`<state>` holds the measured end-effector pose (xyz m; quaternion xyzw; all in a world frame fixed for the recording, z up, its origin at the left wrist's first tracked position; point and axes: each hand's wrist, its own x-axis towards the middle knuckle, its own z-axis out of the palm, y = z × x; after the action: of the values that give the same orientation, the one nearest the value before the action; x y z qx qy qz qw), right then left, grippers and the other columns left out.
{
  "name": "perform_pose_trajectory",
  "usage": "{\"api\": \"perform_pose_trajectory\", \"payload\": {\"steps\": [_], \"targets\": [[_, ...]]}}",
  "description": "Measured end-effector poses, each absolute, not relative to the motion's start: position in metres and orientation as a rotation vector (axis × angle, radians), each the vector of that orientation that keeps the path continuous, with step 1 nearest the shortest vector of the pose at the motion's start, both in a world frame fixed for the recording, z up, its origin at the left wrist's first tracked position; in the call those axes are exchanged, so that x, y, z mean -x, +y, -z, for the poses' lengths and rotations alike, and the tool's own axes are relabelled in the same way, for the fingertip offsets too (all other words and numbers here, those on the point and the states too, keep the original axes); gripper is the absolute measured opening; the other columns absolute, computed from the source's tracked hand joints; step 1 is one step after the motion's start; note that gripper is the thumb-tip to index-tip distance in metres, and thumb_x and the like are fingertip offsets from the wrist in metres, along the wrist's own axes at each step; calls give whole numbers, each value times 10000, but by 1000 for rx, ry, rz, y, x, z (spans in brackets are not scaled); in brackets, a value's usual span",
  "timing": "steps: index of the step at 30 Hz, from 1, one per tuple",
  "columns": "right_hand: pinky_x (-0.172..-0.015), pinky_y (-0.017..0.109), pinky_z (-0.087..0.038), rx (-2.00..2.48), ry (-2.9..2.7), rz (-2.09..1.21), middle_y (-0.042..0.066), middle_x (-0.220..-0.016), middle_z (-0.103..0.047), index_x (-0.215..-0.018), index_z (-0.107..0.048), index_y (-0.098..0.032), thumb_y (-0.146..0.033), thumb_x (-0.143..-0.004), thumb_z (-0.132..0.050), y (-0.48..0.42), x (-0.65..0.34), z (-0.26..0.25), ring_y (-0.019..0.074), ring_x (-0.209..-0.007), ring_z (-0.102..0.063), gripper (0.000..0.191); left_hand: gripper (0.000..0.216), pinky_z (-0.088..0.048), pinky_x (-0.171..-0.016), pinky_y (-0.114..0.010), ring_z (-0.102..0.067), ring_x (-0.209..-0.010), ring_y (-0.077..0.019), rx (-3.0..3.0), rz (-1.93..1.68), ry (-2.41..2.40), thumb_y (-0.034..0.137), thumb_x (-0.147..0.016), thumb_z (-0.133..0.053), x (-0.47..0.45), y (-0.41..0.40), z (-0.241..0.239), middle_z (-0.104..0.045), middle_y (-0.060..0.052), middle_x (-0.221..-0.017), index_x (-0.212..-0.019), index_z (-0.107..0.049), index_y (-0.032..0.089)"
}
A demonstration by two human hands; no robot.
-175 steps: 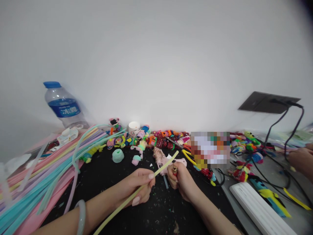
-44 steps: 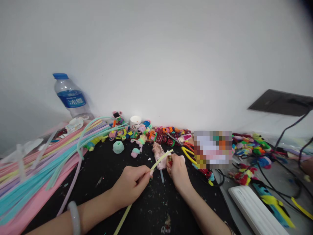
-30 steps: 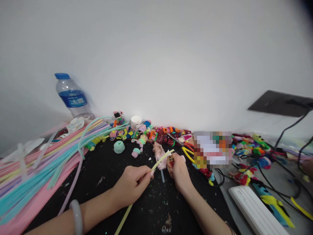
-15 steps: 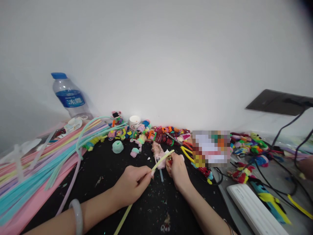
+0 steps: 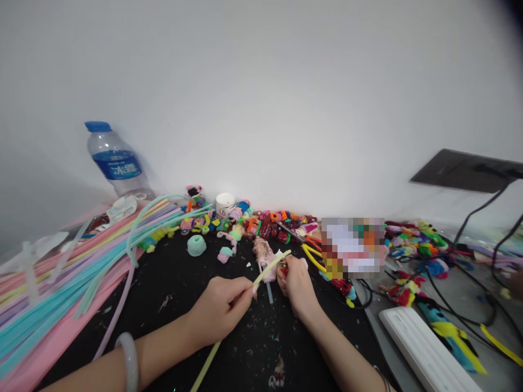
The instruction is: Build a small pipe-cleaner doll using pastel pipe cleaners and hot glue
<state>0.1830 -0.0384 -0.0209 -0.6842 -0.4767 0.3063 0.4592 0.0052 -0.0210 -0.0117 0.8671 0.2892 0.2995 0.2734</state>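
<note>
My left hand (image 5: 223, 307) is closed, pinching a pale yellow pipe cleaner (image 5: 269, 267). The pipe cleaner's free tip slants up to the right, close to the fingers of my right hand (image 5: 297, 286); its other end trails below my left wrist. My right hand is curled around a small thing with a shiny gold part, mostly hidden by the fingers. Between and beyond the hands lies a pink glue gun (image 5: 267, 271) with a stained front and a translucent glue stick (image 5: 269, 293) poking out. A mint-green coil (image 5: 196, 245) sits farther left on the black mat (image 5: 163, 332).
Pastel pipe cleaners (image 5: 53, 299) are heaped at left, near a water bottle (image 5: 118, 163). Colourful pipe-cleaner figures (image 5: 204, 222), a paper cup (image 5: 225, 203) and scissors (image 5: 289, 232) line the wall. Cables (image 5: 457, 310) and a white power strip (image 5: 429, 348) lie at right.
</note>
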Motion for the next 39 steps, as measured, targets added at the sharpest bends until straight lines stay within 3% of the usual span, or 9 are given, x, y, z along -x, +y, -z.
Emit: {"api": "perform_pose_trajectory", "payload": {"steps": [9,18,31,39], "targets": [[-373,233,-295,1673,-1203,-768,-46,-412,-304,-515,-348,-240,-314,-877,-293,-39,-181,18,132,-376,-335,374,251,-250,-440,-196,-353,-389,-59,-2332,-796,784,171,-864,-406,-6,-21,11,-359,77,-452,-724,-612,140],[-395,235,-309,1646,-1220,-782,-33,-411,-349,-492,-336,-236,-272,-871,-269,-41,-179,10,131,-389,-355,386,249,-251,-445,-194,-348,-391,-56,-2324,-813,786,168,-860,-412,-6,-21,11,-332,80,-454,-702,-602,139],[-420,244,-324,1646,-1222,-777,-34,-409,-368,-501,-397,-230,-293,-832,-410,-41,-182,15,143,-413,-383,337,256,-257,-442,-191,-364,-393,-61,-2342,-810,788,175,-863,-403,-6,-22,11,-378,72,-447,-695,-595,147],[-384,242,-297,1642,-1131,-826,-30,-415,-333,-502,-368,-237,-305,-868,-294,-40,-179,14,141,-394,-352,379,253,-253,-438,-191,-359,-388,-59,-2340,-811,771,168,-862,-409,-7,-21,9,-369,74,-442,-706,-607,141]]}}
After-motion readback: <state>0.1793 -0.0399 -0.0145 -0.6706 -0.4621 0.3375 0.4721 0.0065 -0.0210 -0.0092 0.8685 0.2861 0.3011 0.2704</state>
